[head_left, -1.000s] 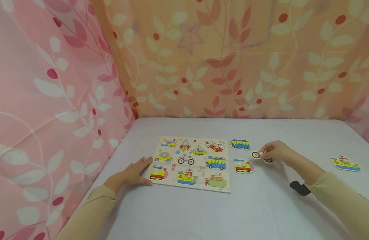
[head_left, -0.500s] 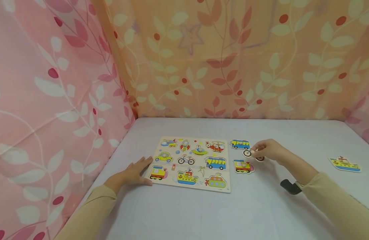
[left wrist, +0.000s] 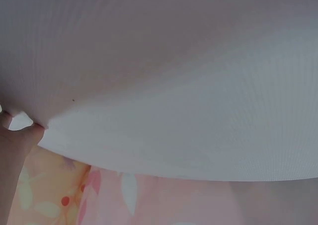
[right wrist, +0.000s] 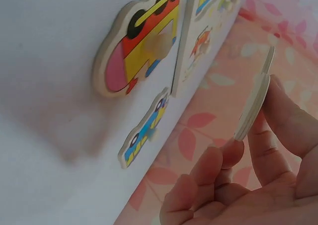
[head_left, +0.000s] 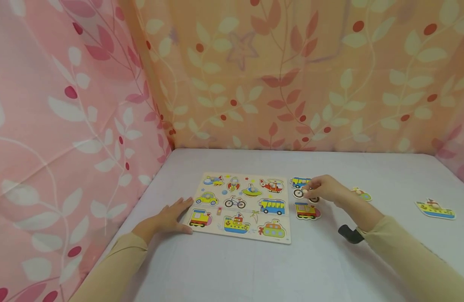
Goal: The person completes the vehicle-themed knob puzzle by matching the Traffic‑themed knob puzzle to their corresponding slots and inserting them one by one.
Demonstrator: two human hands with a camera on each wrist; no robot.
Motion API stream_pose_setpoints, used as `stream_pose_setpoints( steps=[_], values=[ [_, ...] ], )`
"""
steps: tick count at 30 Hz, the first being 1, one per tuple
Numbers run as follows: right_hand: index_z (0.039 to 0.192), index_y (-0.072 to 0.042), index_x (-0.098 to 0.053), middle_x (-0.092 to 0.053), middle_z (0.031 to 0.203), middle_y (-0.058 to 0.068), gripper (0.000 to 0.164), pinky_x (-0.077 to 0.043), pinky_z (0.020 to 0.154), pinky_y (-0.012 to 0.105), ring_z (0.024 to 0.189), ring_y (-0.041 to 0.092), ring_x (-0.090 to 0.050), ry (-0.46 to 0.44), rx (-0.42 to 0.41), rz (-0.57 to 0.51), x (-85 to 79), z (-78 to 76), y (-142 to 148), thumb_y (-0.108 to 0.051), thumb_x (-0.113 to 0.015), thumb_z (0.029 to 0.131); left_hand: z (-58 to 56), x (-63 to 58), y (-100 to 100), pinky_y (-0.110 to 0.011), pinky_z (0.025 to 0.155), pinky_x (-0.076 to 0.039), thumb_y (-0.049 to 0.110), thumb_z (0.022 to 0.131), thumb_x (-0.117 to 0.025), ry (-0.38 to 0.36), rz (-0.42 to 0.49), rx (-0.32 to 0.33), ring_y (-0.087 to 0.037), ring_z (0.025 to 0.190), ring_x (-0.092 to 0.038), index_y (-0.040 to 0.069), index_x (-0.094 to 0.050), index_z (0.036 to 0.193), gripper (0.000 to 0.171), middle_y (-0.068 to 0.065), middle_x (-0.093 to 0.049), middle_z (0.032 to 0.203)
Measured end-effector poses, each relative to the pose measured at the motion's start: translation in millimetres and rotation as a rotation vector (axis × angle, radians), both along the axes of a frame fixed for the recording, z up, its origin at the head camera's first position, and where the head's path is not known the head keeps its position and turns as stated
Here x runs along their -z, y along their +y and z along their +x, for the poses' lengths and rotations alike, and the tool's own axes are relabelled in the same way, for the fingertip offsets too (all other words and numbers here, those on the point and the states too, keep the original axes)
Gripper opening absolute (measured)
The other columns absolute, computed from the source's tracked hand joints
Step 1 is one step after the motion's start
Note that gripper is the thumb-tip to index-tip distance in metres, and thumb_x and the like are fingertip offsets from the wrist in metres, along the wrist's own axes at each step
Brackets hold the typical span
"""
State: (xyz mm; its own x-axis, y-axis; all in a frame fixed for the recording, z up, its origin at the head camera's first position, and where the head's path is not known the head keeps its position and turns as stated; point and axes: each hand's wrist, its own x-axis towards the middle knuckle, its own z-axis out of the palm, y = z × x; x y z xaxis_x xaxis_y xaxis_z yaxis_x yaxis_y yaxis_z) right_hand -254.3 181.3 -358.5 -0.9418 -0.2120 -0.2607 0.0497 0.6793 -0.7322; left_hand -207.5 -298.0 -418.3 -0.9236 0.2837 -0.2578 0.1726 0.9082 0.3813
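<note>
A bicycle puzzle piece (head_left: 298, 193) is pinched in the right hand (head_left: 326, 188) just right of the puzzle board (head_left: 254, 230), partly hidden by fingers and covering some of the bus piece (head_left: 299, 182). The left hand (head_left: 173, 216), relaxed, touches the board's left edge. The right forearm (head_left: 358, 204) partly hides a yellow-and-green piece (head_left: 363, 194), its shape unclear.

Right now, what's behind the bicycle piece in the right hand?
In the head view, the bus piece, its upper left showing. Its right end is covered by the right hand, and part of its lower edge by the bicycle piece.
</note>
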Motion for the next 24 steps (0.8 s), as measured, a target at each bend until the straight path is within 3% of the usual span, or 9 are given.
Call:
stream_pose_setpoints(
  steps=[7,15,24],
  values=[
    [0.1,-0.002,-0.069,-0.055,0.101,0.015,0.022,-0.04,0.08,0.049,0.102,0.035,-0.044,0.022,-0.021,-0.013,-1.5,-0.4,-17.5,-0.019,-0.074,0.086,2.7,-3.7,0.0,-0.067,0.11,-0.006,0.048,0.073,-0.081,0.025,0.004,0.038,-0.041,0.146,-0.01,0.002,-0.025,0.153,0.107,-0.018,-0.022,0.158],
    [0.104,-0.002,-0.069,-0.055,0.108,0.017,0.024,-0.04,0.087,0.058,0.105,0.036,-0.044,0.013,-0.021,-0.025,-2.4,-3.4,-37.1,-0.018,-0.075,0.086,3.9,-5.4,1.0,-0.066,0.111,-0.005,0.05,0.075,-0.079,0.008,0.0,0.031,-0.04,0.146,-0.009,0.004,-0.023,0.154,0.108,-0.018,-0.02,0.159],
    [0.101,-0.004,-0.07,-0.052,0.116,0.019,0.023,-0.037,0.093,0.059,0.111,0.037,-0.04,0.008,-0.005,-0.057,0.3,-8.4,-59.5,-0.018,-0.076,0.084,1.5,-4.5,1.4,-0.064,0.112,-0.004,0.052,0.074,-0.079,-0.005,-0.006,0.018,-0.039,0.146,-0.007,0.006,-0.021,0.155,0.11,-0.016,-0.019,0.16]
  ],
)
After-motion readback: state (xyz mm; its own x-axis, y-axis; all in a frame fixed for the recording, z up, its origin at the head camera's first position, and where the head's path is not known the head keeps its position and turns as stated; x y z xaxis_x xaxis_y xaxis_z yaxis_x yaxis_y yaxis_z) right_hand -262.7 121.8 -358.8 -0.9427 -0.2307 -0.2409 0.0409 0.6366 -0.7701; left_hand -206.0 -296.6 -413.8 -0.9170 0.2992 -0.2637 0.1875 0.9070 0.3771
